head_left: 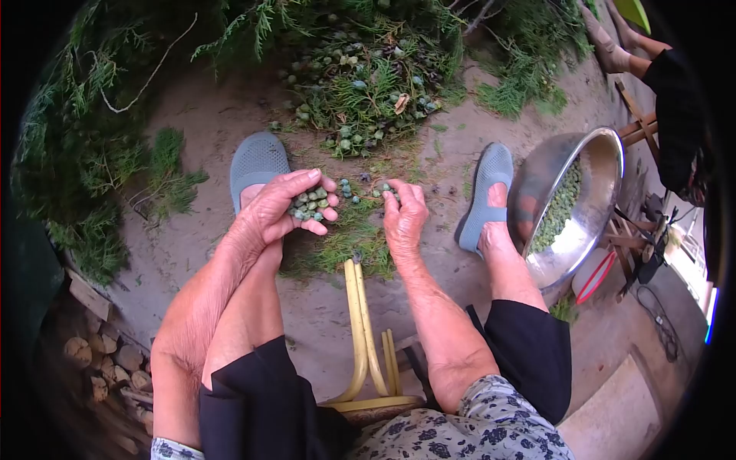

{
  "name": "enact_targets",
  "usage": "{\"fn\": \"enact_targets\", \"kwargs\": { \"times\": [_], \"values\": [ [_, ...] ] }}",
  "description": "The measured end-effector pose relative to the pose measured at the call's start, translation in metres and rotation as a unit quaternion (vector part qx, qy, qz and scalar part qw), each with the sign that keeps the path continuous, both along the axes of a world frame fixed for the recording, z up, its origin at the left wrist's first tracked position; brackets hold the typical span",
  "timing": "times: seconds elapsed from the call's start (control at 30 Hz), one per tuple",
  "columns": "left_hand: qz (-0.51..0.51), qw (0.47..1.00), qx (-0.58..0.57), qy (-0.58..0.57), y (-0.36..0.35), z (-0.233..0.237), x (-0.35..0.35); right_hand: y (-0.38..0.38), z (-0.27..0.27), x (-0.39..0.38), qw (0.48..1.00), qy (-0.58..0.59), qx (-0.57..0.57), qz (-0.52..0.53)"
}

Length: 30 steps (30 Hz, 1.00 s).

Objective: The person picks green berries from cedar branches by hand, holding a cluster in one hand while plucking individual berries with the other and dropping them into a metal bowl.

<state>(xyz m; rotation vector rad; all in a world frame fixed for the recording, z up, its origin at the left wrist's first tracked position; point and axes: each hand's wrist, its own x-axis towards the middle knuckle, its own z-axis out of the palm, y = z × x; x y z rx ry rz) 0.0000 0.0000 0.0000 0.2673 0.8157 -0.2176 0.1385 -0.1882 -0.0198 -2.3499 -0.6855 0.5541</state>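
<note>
Well, the left hand (280,205) curls into a loose cup, likely so its little green cones (309,203) won't roll off, while the right hand (405,218) pinches another cone (386,187) (finger and thumb nearly meet) above the ground (322,303).

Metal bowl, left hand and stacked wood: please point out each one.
Metal bowl (569,248), head view, bare inner wall near the bottom.
Left hand (277,204), head view, middle of the hand.
Stacked wood (78,350), head view, one cut end.
</note>
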Motion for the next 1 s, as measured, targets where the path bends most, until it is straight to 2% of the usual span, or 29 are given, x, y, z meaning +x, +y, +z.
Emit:
{"fn": "enact_targets", "kwargs": {
  "times": [0.1,0.27,0.33,0.43,0.5,0.57,0.63,0.67,0.77,0.9,1.0],
  "values": [
    [0.017,1.0,-0.024,0.004,-0.002,0.0,0.002,0.01,0.026,-0.005,0.999,-0.008,-0.023,-0.038],
    [0.018,1.0,-0.018,0.016,0.0,0.002,0.001,0.054,0.079,-0.039,0.989,0.024,0.13,0.067],
    [0.023,0.999,-0.016,0.02,-0.001,0.001,0.0,0.068,0.092,-0.055,0.977,0.111,0.163,0.076],
    [0.072,0.996,-0.031,0.04,-0.003,0.009,0.004,0.075,0.088,-0.064,0.973,0.032,0.127,0.189],
    [0.075,0.996,0.001,0.044,0.001,0.023,0.004,0.077,0.088,-0.066,0.97,0.001,0.129,0.207],
    [0.088,0.992,0.018,0.083,-0.002,0.015,0.003,0.074,0.088,-0.064,0.965,-0.027,0.13,0.225],
    [0.061,0.996,-0.06,-0.023,0.004,0.005,-0.003,0.066,0.084,-0.052,0.976,-0.006,0.191,0.108],
    [0.059,0.997,-0.038,0.016,0.003,0.008,-0.001,0.058,0.078,-0.044,0.988,0.014,0.147,0.05],
    [0.071,0.997,-0.03,0.017,0.003,0.012,0.0,0.025,0.042,-0.017,0.992,0.072,0.011,-0.099],
    [0.063,0.998,-0.011,0.018,0.003,0.012,0.001,0.006,0.011,-0.011,0.992,0.081,-0.044,-0.083],
    [0.057,0.998,-0.013,0.028,0.004,0.014,0.002,0.009,-0.002,-0.017,0.999,0.003,-0.049,-0.023]
  ]
}}
